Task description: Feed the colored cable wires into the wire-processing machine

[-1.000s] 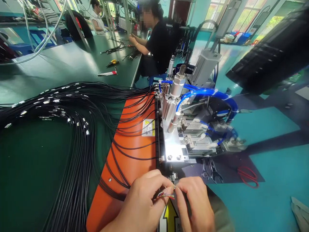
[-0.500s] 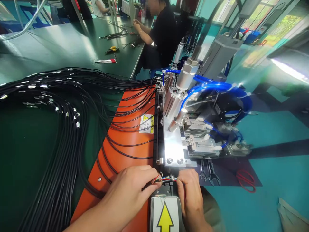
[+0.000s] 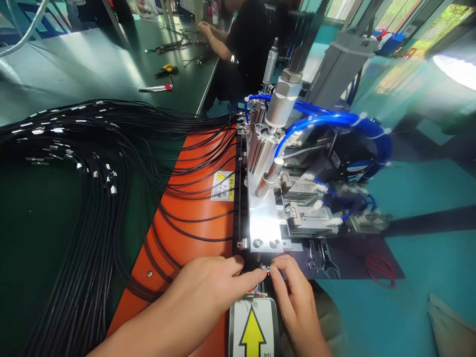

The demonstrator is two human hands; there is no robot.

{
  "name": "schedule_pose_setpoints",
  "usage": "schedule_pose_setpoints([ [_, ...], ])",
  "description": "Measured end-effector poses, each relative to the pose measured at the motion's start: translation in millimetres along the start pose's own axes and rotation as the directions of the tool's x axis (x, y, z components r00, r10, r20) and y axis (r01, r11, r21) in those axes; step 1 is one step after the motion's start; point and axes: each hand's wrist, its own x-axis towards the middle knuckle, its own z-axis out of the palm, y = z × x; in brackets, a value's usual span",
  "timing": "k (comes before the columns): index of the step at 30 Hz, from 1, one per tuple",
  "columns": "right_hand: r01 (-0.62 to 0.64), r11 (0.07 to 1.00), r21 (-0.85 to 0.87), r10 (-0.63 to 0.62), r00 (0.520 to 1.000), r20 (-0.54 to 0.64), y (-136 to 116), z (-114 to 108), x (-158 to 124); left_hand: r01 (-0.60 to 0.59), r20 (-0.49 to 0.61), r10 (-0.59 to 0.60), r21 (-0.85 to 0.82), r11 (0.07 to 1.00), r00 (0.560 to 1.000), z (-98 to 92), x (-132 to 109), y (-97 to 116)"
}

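Note:
Thin coloured wires (image 3: 267,270) lie between my two hands at the near end of a metal machine (image 3: 266,225). My left hand (image 3: 219,280) rests over the track, one digit stretched out to the wires and the others curled around the cable, mostly hidden. With thumb and forefinger pinched, my right hand (image 3: 293,292) grips the wire ends from the right. More loose coloured strands (image 3: 256,293) show below my left hand, just above a white plate with a yellow arrow (image 3: 253,332).
Black cables (image 3: 92,238) lie bundled at left and cross an orange panel (image 3: 201,198) into the machine. Blue air hoses (image 3: 327,119) arch over it. Wrenches (image 3: 323,260) and red scissors (image 3: 379,270) lie at right. Pliers (image 3: 166,70) sit on the bench near a seated person (image 3: 249,54).
My left hand has moved right, its outstretched digit now close to my right fingertips. The coloured strands between the hands are now mostly covered. The view has shifted slightly.

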Motion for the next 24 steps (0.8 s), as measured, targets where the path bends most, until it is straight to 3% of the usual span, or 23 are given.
schedule_pose_setpoints([
  [7,-0.086,0.996,0.001,0.086,0.995,-0.054,-4,2,1,-0.061,0.042,0.055,0.169,0.984,0.998,-3.2,3,1],
  [15,-0.094,0.995,-0.031,0.095,0.995,0.037,-12,-5,12,-0.102,0.111,0.077,0.236,0.966,0.991,-15.0,9,1],
  [21,0.059,0.994,0.093,-0.053,0.996,-0.065,10,7,4,-0.114,0.202,0.072,0.203,0.973,0.977,-20.6,13,-1],
  [24,0.081,0.990,0.120,-0.069,0.993,-0.098,18,12,3,-0.104,0.244,0.055,0.193,0.976,0.968,-21.0,17,-1],
])
